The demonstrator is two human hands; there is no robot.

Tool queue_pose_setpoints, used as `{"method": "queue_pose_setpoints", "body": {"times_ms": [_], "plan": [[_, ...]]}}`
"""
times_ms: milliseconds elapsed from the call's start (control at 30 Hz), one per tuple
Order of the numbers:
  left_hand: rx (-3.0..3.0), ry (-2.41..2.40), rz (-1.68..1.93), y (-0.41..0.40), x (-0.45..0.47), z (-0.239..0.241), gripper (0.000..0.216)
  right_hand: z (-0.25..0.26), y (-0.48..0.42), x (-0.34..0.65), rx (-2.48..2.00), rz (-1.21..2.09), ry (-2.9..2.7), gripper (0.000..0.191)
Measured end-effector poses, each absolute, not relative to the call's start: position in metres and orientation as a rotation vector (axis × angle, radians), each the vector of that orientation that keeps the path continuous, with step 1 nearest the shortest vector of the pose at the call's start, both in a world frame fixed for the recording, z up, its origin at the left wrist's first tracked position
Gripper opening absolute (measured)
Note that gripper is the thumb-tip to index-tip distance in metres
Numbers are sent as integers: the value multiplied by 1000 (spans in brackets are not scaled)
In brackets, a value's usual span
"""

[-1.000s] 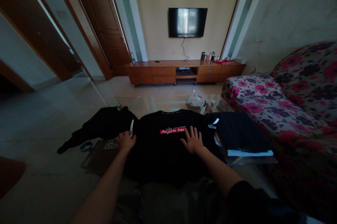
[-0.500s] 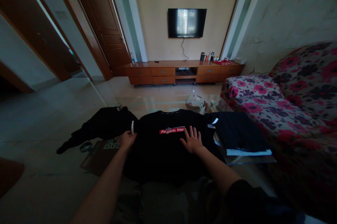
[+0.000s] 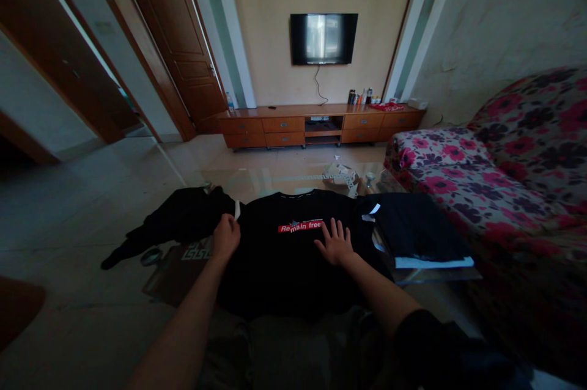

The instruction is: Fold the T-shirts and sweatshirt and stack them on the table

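Observation:
A black T-shirt [image 3: 284,261] with a red "Remain free" print lies spread on a glass coffee table [image 3: 270,179] in front of me. My right hand [image 3: 335,244] lies flat on the shirt's chest, fingers spread, just below the print. My left hand [image 3: 225,236] is closed on the shirt's left edge near the sleeve, beside a small white tag. More black clothing [image 3: 172,222] trails off to the left of that hand.
A folded stack of dark clothes [image 3: 417,231] with white edges sits on the table's right. A floral sofa [image 3: 495,170] stands to the right. Crumpled packaging [image 3: 342,176] lies at the table's far side. A wooden TV cabinet [image 3: 321,124] and wall TV [image 3: 323,38] are beyond.
My left hand has moved up and inward along the shirt's left edge, closing on the fabric. My right hand has stayed flat on the chest.

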State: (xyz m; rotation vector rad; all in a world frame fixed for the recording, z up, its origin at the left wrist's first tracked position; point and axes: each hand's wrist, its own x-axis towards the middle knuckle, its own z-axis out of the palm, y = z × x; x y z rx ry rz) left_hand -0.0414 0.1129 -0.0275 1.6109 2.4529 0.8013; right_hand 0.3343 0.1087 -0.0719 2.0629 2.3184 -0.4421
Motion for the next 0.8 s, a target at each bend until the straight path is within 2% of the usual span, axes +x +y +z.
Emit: {"method": "queue_pose_setpoints", "body": {"times_ms": [167,267,333,433,600,800], "plan": [[2065,2196,560,97,-3,-6,33,-74,110,334,2071,-425,2315,83],[2125,1991,316,86,12,-16,64,-72,108,334,2066,-428,2312,83],[2179,1949,190,79,16,-30,74,-70,107,334,2059,-437,2308,83],[2274,2027,157,73,16,-53,70,-66,105,334,2057,-442,2289,83],[2254,2170,128,71,15,-86,79,-66,106,334,2045,-454,2284,83],[2301,2193,223,82,12,-90,78,-73,110,336,2051,-451,2330,84]]}}
